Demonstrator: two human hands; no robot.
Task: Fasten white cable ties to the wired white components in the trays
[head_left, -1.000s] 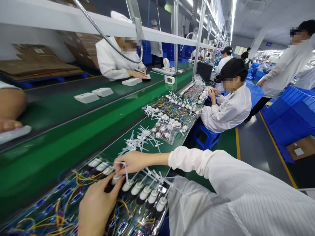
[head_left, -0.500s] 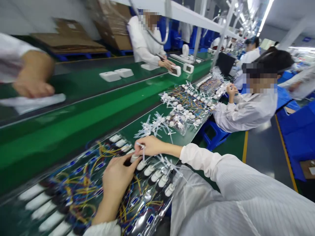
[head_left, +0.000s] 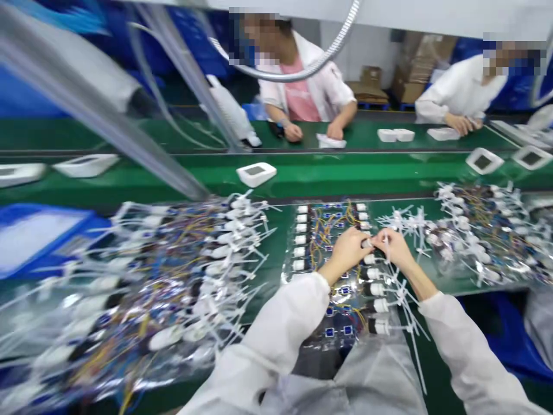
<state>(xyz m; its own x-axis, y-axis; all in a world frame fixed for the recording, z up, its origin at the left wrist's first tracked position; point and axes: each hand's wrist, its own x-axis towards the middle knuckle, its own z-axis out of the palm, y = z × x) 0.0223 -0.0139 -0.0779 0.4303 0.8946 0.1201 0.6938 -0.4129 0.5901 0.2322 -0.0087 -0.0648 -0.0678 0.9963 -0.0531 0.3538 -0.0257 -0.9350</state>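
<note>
My left hand (head_left: 349, 251) is closed around a small white cylindrical part (head_left: 367, 243) in the right-hand column of a plastic-covered bundle. My right hand (head_left: 392, 244) meets it there, its fingers pinching a thin white cable tie (head_left: 387, 255). Below the hands, more white cylinders (head_left: 377, 289) lie in a column, some with ties around them. Yellow and blue wires with small blue boards (head_left: 344, 290) run between this column and another of white cylinders (head_left: 299, 240) on the left. A pile of loose ties (head_left: 406, 222) lies just beyond my right hand.
Bundles with ties fill the left (head_left: 173, 271) and right (head_left: 496, 230). A blue tray (head_left: 93, 222) is at far left. White devices (head_left: 256, 174) rest on the green conveyor (head_left: 302, 173). Two people (head_left: 306, 86) work across it. A metal post (head_left: 173, 104) slants down at left.
The view has swung left, bringing the left bundles, the post and another person into sight. Both hands remain together at the white cylinders.
</note>
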